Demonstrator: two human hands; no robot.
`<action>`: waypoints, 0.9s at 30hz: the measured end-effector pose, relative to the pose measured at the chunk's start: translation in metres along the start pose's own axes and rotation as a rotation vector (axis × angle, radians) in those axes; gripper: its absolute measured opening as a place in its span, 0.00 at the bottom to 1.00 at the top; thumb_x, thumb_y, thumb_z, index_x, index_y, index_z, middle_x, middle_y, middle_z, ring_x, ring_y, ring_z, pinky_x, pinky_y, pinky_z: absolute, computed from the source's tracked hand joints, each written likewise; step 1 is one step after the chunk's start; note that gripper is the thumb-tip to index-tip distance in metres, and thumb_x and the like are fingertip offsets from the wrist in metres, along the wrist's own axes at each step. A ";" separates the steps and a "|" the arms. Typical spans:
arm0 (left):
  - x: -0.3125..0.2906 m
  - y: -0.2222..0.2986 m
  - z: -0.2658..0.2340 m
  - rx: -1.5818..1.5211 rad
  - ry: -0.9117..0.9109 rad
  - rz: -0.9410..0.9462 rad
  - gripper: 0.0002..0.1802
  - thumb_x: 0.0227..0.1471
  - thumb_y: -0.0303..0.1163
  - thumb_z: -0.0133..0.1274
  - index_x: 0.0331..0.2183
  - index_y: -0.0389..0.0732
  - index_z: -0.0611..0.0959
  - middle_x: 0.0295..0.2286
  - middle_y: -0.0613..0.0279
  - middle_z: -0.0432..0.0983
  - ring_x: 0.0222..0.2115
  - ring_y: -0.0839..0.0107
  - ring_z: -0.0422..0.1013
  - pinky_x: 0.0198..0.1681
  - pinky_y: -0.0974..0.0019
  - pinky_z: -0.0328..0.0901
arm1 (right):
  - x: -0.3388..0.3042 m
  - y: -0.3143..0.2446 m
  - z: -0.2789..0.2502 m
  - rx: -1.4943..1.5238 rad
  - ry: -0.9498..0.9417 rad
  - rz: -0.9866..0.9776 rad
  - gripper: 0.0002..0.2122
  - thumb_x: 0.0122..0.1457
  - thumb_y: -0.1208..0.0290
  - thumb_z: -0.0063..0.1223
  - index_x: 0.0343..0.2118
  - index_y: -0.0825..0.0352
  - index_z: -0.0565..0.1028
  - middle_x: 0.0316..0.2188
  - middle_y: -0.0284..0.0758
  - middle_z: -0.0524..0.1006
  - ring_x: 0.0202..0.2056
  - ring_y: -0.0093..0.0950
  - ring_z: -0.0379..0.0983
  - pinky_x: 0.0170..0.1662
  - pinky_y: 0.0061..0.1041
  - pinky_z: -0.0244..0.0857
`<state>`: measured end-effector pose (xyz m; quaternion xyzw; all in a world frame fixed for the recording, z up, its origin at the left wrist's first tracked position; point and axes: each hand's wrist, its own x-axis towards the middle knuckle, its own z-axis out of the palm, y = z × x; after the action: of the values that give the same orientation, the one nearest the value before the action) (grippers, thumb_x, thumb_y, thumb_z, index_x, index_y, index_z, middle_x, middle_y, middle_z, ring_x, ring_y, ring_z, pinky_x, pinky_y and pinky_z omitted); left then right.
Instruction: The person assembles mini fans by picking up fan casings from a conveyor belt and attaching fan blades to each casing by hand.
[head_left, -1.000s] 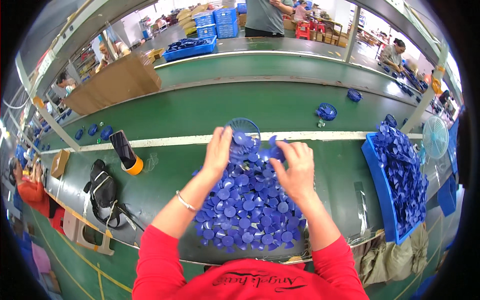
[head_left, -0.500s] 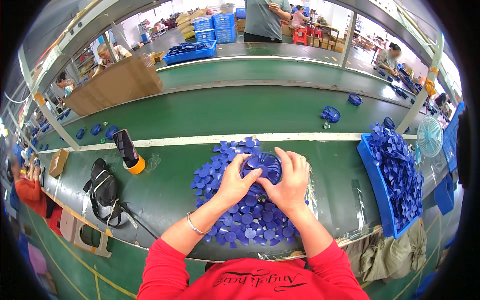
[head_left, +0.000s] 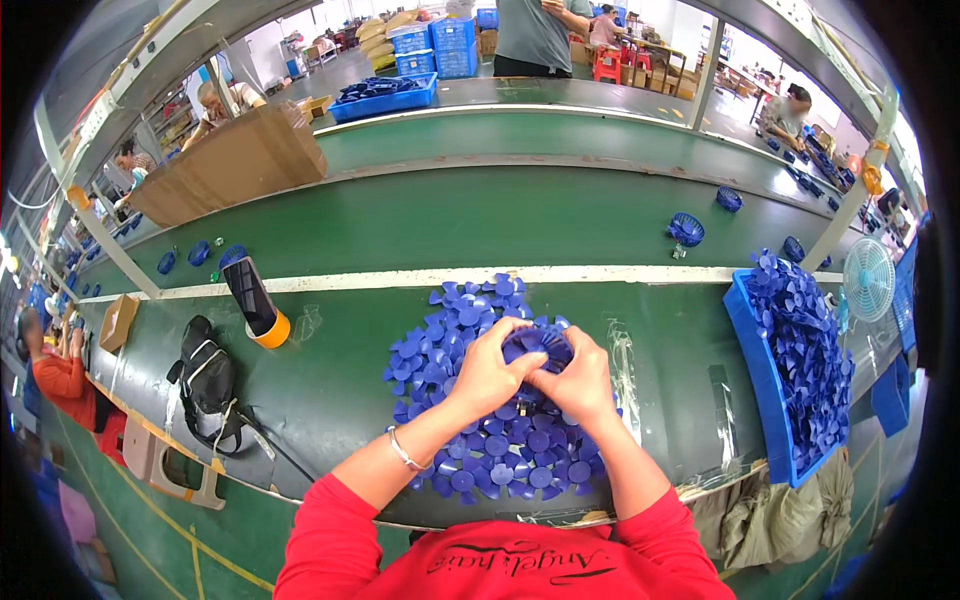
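Both hands grip a round blue fan housing (head_left: 556, 342) with ribbed sides, held over a pile on the bench. My left hand (head_left: 490, 368) is closed round its left side. My right hand (head_left: 582, 376) is wrapped round the right side. Both thumbs press inward over a blue fan blade inside the housing, partly covered by the fingers. Beneath and around my hands spreads a heap of loose blue fan blades (head_left: 500, 446) on the green bench (head_left: 350, 400).
A blue crate (head_left: 760, 390) heaped with blades stands at right, by a pale fan (head_left: 868, 279). At left lie a black bag (head_left: 207, 385) and a phone (head_left: 250, 295) in an orange-rimmed holder. Beyond, fan housings (head_left: 686, 230) sit on the green conveyor (head_left: 450, 225). A cardboard sheet (head_left: 235, 155) stands far left.
My hands have closed in tighter round the fan housing, and my right fingers have curled down over its far side. Housings on the conveyor appear shifted slightly to the right.
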<state>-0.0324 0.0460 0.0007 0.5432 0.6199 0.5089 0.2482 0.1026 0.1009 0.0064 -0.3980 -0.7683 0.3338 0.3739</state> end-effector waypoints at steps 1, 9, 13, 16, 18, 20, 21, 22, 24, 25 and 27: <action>0.008 -0.004 0.000 0.001 -0.019 0.011 0.22 0.42 0.33 0.58 0.40 0.35 0.72 0.34 0.53 0.75 0.36 0.65 0.72 0.40 0.64 0.65 | 0.010 0.008 -0.003 0.058 -0.079 0.113 0.20 0.32 0.62 0.68 0.23 0.71 0.71 0.22 0.43 0.74 0.26 0.32 0.73 0.31 0.30 0.66; 0.094 -0.046 -0.031 0.496 0.033 0.103 0.26 0.48 0.44 0.50 0.46 0.38 0.72 0.45 0.48 0.68 0.47 0.52 0.64 0.50 0.59 0.59 | 0.072 0.095 -0.039 0.565 0.216 0.323 0.29 0.48 0.68 0.59 0.51 0.75 0.60 0.34 0.40 0.72 0.31 0.26 0.72 0.33 0.23 0.68; 0.106 -0.069 -0.034 0.715 -0.022 -0.075 0.31 0.48 0.53 0.47 0.49 0.42 0.71 0.47 0.49 0.65 0.50 0.53 0.60 0.53 0.57 0.55 | 0.037 0.122 -0.042 0.535 0.152 0.397 0.19 0.49 0.74 0.56 0.44 0.75 0.67 0.27 0.34 0.74 0.27 0.20 0.70 0.29 0.18 0.66; 0.111 -0.081 -0.025 0.693 -0.160 -0.147 0.32 0.48 0.58 0.44 0.47 0.45 0.74 0.49 0.51 0.65 0.51 0.53 0.58 0.53 0.49 0.54 | 0.022 0.136 -0.031 0.569 0.250 0.345 0.12 0.49 0.79 0.53 0.38 0.74 0.72 0.24 0.31 0.73 0.24 0.19 0.69 0.27 0.16 0.65; 0.111 -0.082 -0.015 0.676 -0.234 -0.106 0.31 0.48 0.58 0.43 0.44 0.44 0.77 0.48 0.52 0.67 0.50 0.54 0.61 0.51 0.46 0.55 | 0.024 0.136 -0.031 0.449 0.199 0.304 0.11 0.49 0.80 0.52 0.38 0.72 0.73 0.22 0.29 0.73 0.23 0.17 0.68 0.26 0.15 0.64; 0.107 -0.072 -0.003 0.642 -0.333 0.007 0.27 0.51 0.52 0.43 0.42 0.41 0.77 0.42 0.50 0.71 0.46 0.56 0.65 0.50 0.60 0.59 | 0.023 0.146 -0.026 0.444 0.218 0.315 0.10 0.48 0.80 0.52 0.35 0.70 0.74 0.22 0.28 0.73 0.23 0.16 0.67 0.26 0.15 0.63; 0.104 -0.059 -0.001 0.625 -0.407 0.018 0.25 0.54 0.49 0.41 0.42 0.39 0.77 0.41 0.50 0.72 0.45 0.56 0.66 0.49 0.62 0.60 | 0.023 0.149 -0.024 0.369 0.231 0.268 0.09 0.48 0.80 0.53 0.35 0.70 0.74 0.21 0.28 0.73 0.22 0.16 0.67 0.27 0.15 0.63; 0.104 -0.059 0.002 0.542 -0.456 0.058 0.24 0.54 0.48 0.40 0.42 0.39 0.77 0.41 0.51 0.73 0.44 0.56 0.67 0.49 0.62 0.60 | 0.023 0.150 -0.022 0.293 0.243 0.221 0.09 0.47 0.80 0.53 0.34 0.70 0.75 0.21 0.29 0.73 0.22 0.16 0.67 0.27 0.16 0.63; 0.100 -0.052 0.005 0.420 -0.501 0.109 0.22 0.55 0.44 0.40 0.43 0.38 0.76 0.41 0.51 0.72 0.44 0.57 0.67 0.49 0.63 0.60 | 0.021 0.147 -0.023 0.264 0.243 0.213 0.09 0.47 0.80 0.53 0.33 0.70 0.75 0.21 0.29 0.74 0.22 0.16 0.67 0.27 0.16 0.63; 0.099 -0.053 0.004 0.451 -0.425 0.159 0.22 0.55 0.43 0.41 0.43 0.38 0.76 0.41 0.51 0.72 0.44 0.57 0.67 0.49 0.63 0.60 | 0.021 0.145 -0.024 0.231 0.244 0.199 0.08 0.47 0.79 0.53 0.33 0.70 0.76 0.21 0.30 0.74 0.22 0.16 0.67 0.28 0.17 0.64; 0.099 -0.047 -0.003 0.483 -0.305 0.124 0.21 0.54 0.41 0.42 0.43 0.37 0.75 0.43 0.51 0.72 0.45 0.58 0.67 0.49 0.63 0.60 | 0.022 0.145 -0.023 0.251 0.232 0.196 0.08 0.47 0.80 0.53 0.33 0.70 0.75 0.21 0.28 0.73 0.22 0.14 0.65 0.26 0.15 0.61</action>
<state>-0.0835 0.1415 -0.0160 0.6936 0.6444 0.2732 0.1702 0.1656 0.1912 -0.0927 -0.4569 -0.6300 0.4137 0.4725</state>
